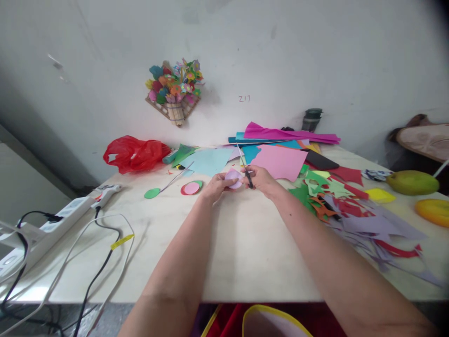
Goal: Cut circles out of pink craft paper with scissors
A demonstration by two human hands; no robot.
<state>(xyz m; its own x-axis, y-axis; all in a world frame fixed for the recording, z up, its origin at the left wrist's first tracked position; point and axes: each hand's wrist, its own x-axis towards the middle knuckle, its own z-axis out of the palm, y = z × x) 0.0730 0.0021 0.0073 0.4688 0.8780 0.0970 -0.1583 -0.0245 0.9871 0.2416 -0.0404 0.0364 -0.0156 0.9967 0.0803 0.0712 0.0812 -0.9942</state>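
Between my two hands is a small lilac paper piece [233, 178] with a rounded outline. My left hand [215, 186] grips its left edge, fingers closed. In my right hand [260, 180] is a pair of scissors [249, 178] with dark handles, its blades pointing up and away from me. The right fingers sit close to the paper's right edge; whether they touch it I cannot tell. To the left lie stacked paper circles [191, 187], pink on top of red and green. A green paper circle [152, 193] on a thin stem lies further left.
Colored sheets [280, 161] and rolled magenta paper [291, 134] lie at the back. Paper scraps [365, 215] cover the right side, near a mango [412, 182]. A red plastic bag [135, 153], a power strip [66, 217] and cables [119, 234] are on the left.
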